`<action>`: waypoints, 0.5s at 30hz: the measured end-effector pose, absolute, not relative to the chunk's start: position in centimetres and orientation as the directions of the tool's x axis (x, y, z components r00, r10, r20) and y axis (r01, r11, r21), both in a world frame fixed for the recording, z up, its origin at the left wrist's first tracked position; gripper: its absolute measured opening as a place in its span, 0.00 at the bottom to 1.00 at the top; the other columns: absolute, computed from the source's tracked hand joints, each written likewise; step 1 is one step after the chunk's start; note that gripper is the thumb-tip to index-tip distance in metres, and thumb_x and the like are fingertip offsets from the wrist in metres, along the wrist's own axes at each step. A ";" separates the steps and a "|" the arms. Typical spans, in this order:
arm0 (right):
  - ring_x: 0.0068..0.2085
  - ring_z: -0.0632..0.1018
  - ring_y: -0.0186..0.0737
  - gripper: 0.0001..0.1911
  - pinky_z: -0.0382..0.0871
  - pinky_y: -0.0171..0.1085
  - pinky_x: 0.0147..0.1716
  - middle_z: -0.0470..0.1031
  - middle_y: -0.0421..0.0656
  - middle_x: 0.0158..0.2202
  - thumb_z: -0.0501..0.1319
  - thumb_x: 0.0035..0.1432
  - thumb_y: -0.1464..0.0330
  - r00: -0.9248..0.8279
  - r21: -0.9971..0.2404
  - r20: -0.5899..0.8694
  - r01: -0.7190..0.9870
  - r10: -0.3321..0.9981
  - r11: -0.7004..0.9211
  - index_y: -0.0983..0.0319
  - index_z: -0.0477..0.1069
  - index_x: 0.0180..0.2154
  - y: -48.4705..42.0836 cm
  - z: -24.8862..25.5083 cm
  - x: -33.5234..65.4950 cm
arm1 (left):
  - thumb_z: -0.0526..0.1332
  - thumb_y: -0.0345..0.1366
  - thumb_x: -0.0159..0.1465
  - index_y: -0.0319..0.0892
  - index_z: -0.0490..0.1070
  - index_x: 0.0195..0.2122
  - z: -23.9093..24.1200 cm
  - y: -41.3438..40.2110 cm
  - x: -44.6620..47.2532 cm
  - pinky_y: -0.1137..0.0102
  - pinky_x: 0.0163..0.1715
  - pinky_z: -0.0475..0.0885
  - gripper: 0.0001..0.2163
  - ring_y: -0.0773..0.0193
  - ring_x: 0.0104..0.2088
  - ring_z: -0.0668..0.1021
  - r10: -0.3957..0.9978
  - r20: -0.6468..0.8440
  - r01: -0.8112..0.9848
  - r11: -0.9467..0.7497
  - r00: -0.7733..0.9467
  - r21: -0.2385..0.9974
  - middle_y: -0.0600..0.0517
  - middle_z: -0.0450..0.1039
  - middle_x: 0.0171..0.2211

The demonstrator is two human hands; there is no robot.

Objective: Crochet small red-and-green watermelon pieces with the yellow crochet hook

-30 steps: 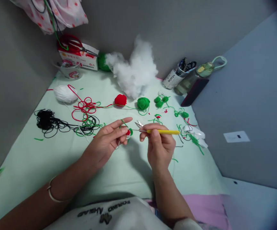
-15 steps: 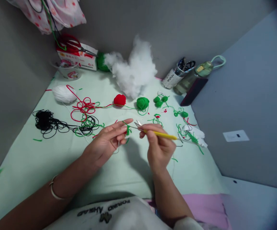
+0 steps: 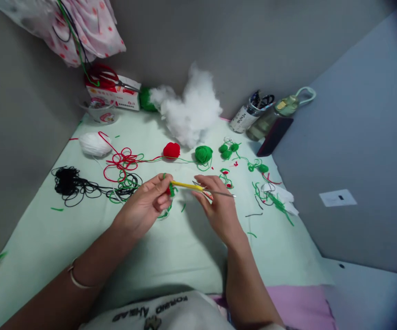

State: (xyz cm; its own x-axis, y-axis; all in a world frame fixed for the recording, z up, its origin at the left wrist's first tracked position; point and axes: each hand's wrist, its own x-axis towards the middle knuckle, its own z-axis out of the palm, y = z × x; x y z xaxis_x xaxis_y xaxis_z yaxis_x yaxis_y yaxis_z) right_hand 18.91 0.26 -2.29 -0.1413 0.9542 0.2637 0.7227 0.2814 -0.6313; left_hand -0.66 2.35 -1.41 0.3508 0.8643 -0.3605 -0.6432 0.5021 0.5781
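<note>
My left hand [image 3: 152, 197] is closed on a small green and red crochet piece [image 3: 171, 189] and on the handle end of a yellow crochet hook [image 3: 186, 185]. The hook's metal shaft points right and crosses in front of my right hand [image 3: 217, 204]. Small scissors [image 3: 208, 196] with orange on the handle lie between that hand's thumb and fingers, their blade tips pointing left. The hook overlaps part of the scissors. Green and white yarn hangs below the crochet piece.
Ahead are a red yarn ball [image 3: 171, 150], a green yarn ball [image 3: 203, 155] and white stuffing [image 3: 191, 110]. Black yarn [image 3: 66, 181] and a white ball [image 3: 95, 144] lie left. Yarn scraps [image 3: 277, 204], a pen cup [image 3: 245, 117] and a bottle [image 3: 263, 126] stand right.
The yellow hook has passed from my right hand to my left and now points the other way. My right hand has closed around the small scissors. The view has tilted slightly upward.
</note>
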 end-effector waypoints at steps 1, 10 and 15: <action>0.47 0.75 0.47 0.17 0.72 0.44 0.43 0.74 0.50 0.49 0.62 0.65 0.67 -0.121 -0.493 0.208 0.844 0.971 0.211 0.59 0.70 0.55 0.5 -2.7 19.5 | 0.75 0.34 0.55 0.38 0.73 0.32 -1.6 2.6 -1.0 0.83 0.18 0.58 0.11 0.78 0.19 0.59 0.860 -0.362 -0.666 0.508 0.359 0.546 0.59 0.61 0.24; 0.44 0.74 0.47 0.09 0.64 0.39 0.34 0.74 0.49 0.42 0.56 0.68 0.71 -0.077 -0.059 -0.078 0.996 0.994 0.072 0.62 0.73 0.46 1.7 -4.7 20.3 | 0.76 0.31 0.54 0.40 0.71 0.31 -3.5 3.6 -1.9 0.81 0.25 0.65 0.13 0.75 0.26 0.65 0.878 -0.269 -0.782 0.475 0.395 0.404 0.56 0.64 0.29; 0.44 0.76 0.47 0.09 0.65 0.38 0.34 0.74 0.50 0.43 0.57 0.67 0.71 -0.059 -0.139 -0.080 0.989 0.995 0.047 0.62 0.73 0.46 1.8 -4.7 20.7 | 0.77 0.33 0.53 0.41 0.69 0.29 -3.9 3.6 -2.1 0.77 0.31 0.68 0.15 0.73 0.29 0.68 0.888 -0.232 -0.800 0.458 0.396 0.387 0.56 0.62 0.30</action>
